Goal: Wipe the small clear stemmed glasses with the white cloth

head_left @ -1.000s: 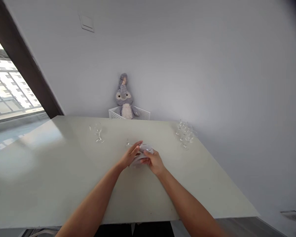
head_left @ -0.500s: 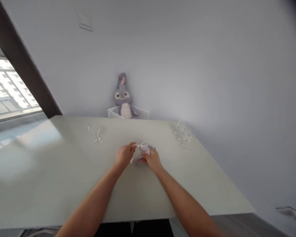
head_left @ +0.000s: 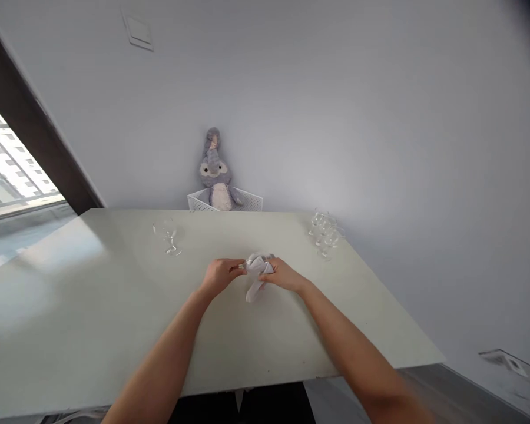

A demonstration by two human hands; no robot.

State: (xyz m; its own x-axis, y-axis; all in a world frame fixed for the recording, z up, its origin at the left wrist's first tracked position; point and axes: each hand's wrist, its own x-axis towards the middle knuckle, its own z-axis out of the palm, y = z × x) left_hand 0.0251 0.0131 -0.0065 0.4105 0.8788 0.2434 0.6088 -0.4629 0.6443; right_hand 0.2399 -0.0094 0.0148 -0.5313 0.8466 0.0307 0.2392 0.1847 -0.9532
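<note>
A pale grey-white cloth (head_left: 256, 264) is bunched over the middle of the table, one end hanging toward me. My right hand (head_left: 282, 274) grips it from the right, thumb and fingers closed on the folds. From the left, my left hand (head_left: 223, 275) pinches a small clear part at the cloth's edge, which looks like the stem or foot of a glass. The cloth and fingers hide most of that glass. A clear stemmed glass (head_left: 171, 240) stands upright on the table to the left. Several more stemmed glasses (head_left: 324, 227) are grouped at the far right.
The white table (head_left: 128, 306) ends against a pale wall. Behind its far edge, a grey plush toy (head_left: 216, 174) sits in a white perforated basket (head_left: 254, 202). A dark frame (head_left: 39, 118) borders a window on the left. Near the right edge stands the glass group.
My right hand has turned and moved slightly right on the cloth, whose hanging end now points more downward. My left hand's fingers now reach more level toward it. The view has shifted slightly.
</note>
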